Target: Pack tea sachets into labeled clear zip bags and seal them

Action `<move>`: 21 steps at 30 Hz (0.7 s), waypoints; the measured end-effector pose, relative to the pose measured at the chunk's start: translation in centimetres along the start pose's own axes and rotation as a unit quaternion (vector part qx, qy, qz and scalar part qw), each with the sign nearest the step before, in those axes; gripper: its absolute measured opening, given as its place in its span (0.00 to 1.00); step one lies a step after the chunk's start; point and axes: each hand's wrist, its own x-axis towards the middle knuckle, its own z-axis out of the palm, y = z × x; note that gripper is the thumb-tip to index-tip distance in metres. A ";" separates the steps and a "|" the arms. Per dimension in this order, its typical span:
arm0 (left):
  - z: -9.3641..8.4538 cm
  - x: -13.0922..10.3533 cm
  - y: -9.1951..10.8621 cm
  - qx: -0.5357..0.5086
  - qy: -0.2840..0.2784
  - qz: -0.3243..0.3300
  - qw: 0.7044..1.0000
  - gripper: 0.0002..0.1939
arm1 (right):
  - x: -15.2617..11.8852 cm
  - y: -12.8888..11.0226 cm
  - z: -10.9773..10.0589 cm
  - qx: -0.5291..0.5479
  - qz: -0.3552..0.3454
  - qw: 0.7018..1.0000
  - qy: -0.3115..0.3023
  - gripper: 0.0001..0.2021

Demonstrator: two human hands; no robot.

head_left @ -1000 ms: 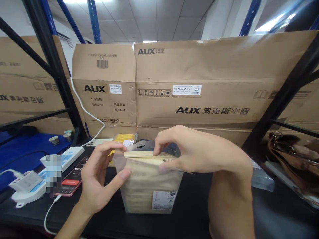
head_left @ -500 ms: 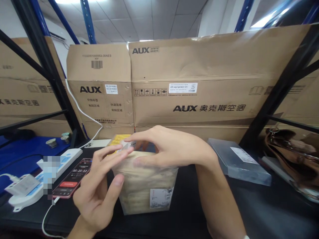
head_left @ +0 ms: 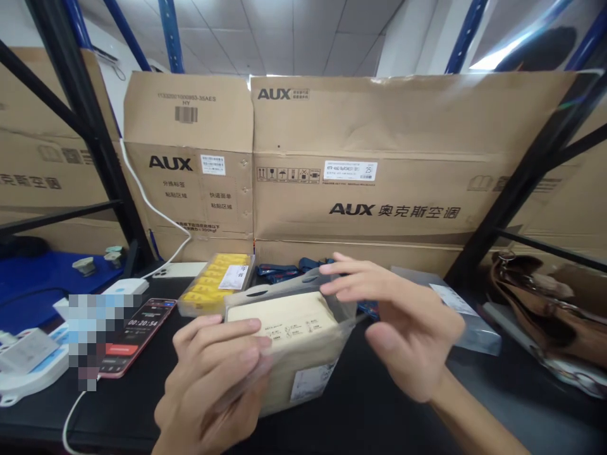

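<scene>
Differs from half a second ago: no longer with both hands bunched over the opening, but with one at each end. Grips the near left part of the clear bag [head_left: 303,351] in the left hand [head_left: 208,373], with fingers laid over the top and thumb hidden. Holds the right hand [head_left: 412,328] open and spread at the right end, beside the far handle flap [head_left: 284,287]; cannot tell whether touching it. Leaves the mouth uncovered, and so probably makes the cream pack [head_left: 270,313] inside easier to reach and settle. Also brings yellow packs [head_left: 215,278] fully into view toward the far edge of the bench [head_left: 374,411].

Places the bag around the bench's middle, well short of that edge; cannot tell whether resting fully or partly lifted. Points the mouth upward, tipped, and the white label [head_left: 310,382] nearward. Runs the mouth's long axis left to right, slanting toward the far right corner.
</scene>
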 end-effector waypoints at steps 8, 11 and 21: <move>2.3 -0.9 -3.9 0.020 0.026 0.021 0.999 0.24 | -3.1 3.4 3.0 0.053 0.003 0.986 0.160 0.16; 3.6 -0.3 -4.6 -0.005 0.045 0.021 0.999 0.25 | -3.1 4.9 3.5 0.007 0.042 0.990 0.133 0.11; 8.3 1.7 -6.5 -0.137 0.124 -0.076 0.980 0.07 | -2.4 7.2 3.4 -0.059 0.068 0.985 0.145 0.02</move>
